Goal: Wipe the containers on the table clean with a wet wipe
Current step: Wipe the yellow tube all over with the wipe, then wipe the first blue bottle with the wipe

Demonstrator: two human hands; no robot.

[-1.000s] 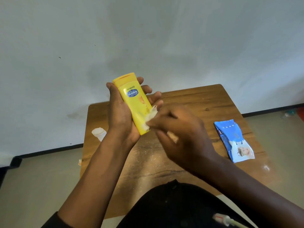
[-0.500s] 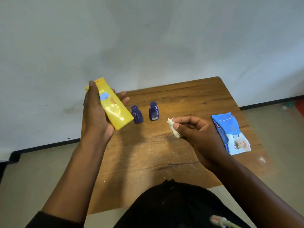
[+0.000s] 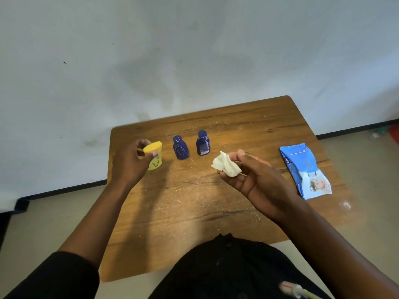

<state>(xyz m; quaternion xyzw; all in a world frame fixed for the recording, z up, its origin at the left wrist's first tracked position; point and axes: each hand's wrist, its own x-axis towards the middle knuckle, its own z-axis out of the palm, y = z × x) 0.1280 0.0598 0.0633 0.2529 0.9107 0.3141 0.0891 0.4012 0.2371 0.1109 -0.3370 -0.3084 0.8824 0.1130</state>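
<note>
We see the yellow bottle point(image 3: 155, 156) standing upright on the wooden desk point(image 3: 216, 201), and we take it as our landmark. Our left hand point(image 3: 131, 162) is at its top: fingers and thumb curl round the cap end, so this grip is closed on the yellow bottle.

Just to the right of the yellow bottle stands a dark blue bottle point(image 3: 180, 147), and beside that a second dark blue bottle point(image 3: 203, 142), both upright and apart from each other. Neither hand touches them.

Farther right of the yellow bottle, past both blue ones, our right hand point(image 3: 252, 178) hovers over the desk. Its grip is closed too: thumb and fingers pinch a crumpled white wet wipe point(image 3: 225, 164), which bunches out from the fingertips toward the blue bottles.

Well to the right of the yellow bottle, near the desk's right edge, a blue wipes packet point(image 3: 304, 169) lies flat. Pale specks are scattered over the desk surface nearer to us than the yellow bottle.
</note>
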